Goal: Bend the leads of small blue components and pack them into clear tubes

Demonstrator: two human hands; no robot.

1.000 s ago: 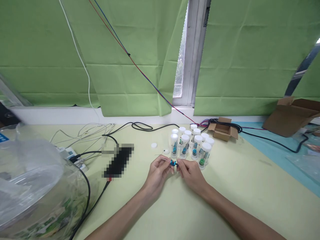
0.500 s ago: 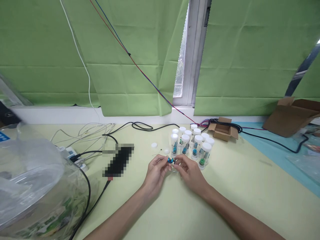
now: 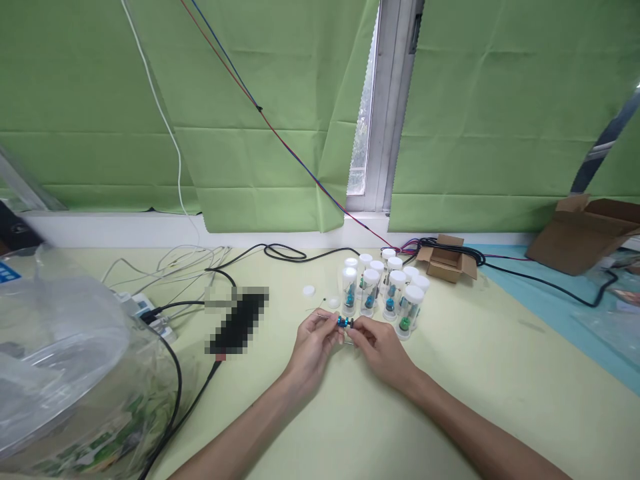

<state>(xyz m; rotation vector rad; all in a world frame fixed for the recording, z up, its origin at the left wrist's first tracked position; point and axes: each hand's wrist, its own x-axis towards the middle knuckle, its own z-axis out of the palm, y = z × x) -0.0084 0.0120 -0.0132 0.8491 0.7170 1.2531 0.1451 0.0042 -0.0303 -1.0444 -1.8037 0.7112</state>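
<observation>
Between my two hands is a small blue metallic part with a dark end (image 3: 344,322), too small to name. My left hand (image 3: 313,343) is closed on its left side, fingers pinched, with a thin metal rod (image 3: 324,315) sticking out past the fingers. My right hand (image 3: 383,343) pinches the dark right end between thumb and fingers. Another thin rod shows under the fingertips. Just beyond the hands stand several clear tubes with white caps (image 3: 370,297), with blue or green parts inside. A loose white cap (image 3: 309,291) and a clear round piece (image 3: 333,303) lie nearby.
At the left stands a big clear plastic container (image 3: 65,353), beside a power strip (image 3: 150,313) with tangled cables. A pixelated dark object (image 3: 240,323) lies near it. Behind the tubes sit a small open cardboard box (image 3: 447,260) and a black cable; a larger box (image 3: 580,233) is far right.
Both hands stay in nearly the same place, still on the blue part. The right fingers have drawn in slightly around its dark end.
</observation>
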